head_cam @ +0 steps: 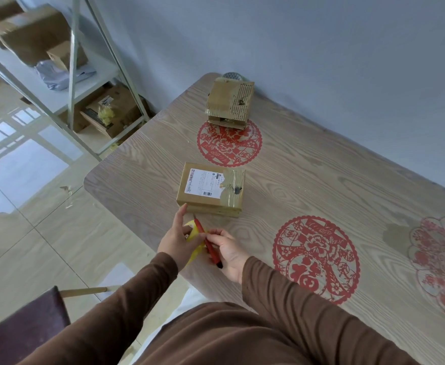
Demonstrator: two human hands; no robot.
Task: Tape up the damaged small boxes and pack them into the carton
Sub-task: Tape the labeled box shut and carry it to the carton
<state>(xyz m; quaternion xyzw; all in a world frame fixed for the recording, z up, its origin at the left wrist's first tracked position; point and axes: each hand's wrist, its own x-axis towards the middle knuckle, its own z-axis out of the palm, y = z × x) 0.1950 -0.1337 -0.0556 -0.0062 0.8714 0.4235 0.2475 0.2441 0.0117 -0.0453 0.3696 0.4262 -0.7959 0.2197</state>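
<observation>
1. Wood-grain table (321, 196) fills most of my view from the head camera, with red paper-cut decorations (316, 259) on its top and a pale blue wall behind it.
2. I see the left hand (175, 242) at the near edge of the table, fingers curled round a roll of yellow tape (195, 233), forefinger stretched toward the box ahead.
3. I see the right hand (229, 250) just beside it, fingers closed round a red knife (207, 243) whose tip points away from me, lying across the tape.
4. Just beyond both hands a small brown box (210, 191) lies flat on the table, with a white shipping label on top and a torn, taped patch at its right end.
5. A second small box (229, 104), crumpled and torn open at the bottom, stands well apart near the far corner by the wall.
6. To the left, metal shelves (71, 61) hold more cardboard boxes above a shiny tiled floor.
7. Both arms wear brown sleeves (295, 306).
</observation>
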